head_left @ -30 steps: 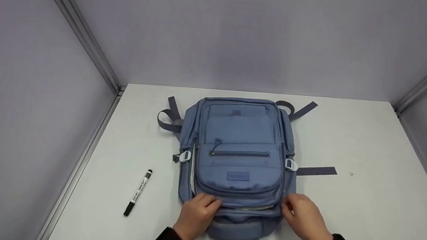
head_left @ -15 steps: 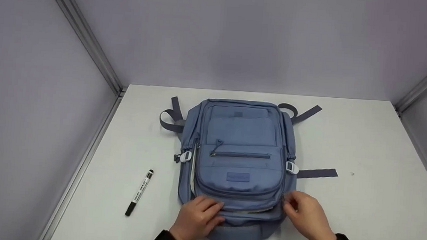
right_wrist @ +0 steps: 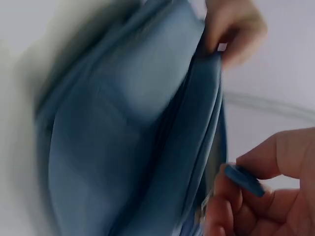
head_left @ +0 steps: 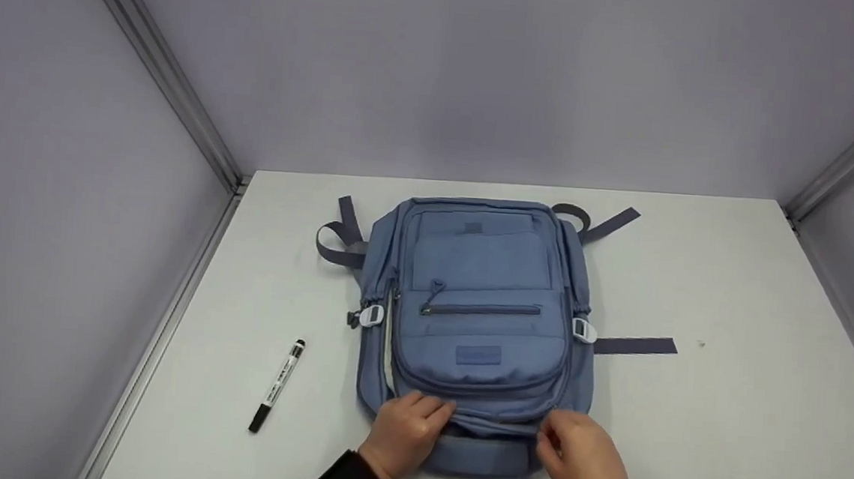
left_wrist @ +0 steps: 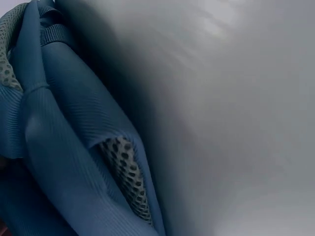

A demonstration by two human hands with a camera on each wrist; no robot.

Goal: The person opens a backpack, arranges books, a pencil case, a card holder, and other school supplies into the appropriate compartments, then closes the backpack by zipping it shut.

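Note:
A blue backpack lies front side up on the white table, its top toward the back. My left hand pinches the fabric edge beside the zipper at the lower left. Close to the lower right corner, my right hand pinches a blue zipper pull between thumb and fingers. Along the left side the zipper stands apart, with a pale lining showing. In the left wrist view, the backpack's underside and its mesh padding fill the left; the left hand itself is mostly hidden there.
A black and white marker lies on the table left of the backpack. Dark straps spread out from both sides of the bag. Grey walls enclose the table at the back and sides.
My right hand has moved left and toward me around the lower right corner with the zipper pull. The gap along the bottom has narrowed there. My left hand has shifted slightly right.

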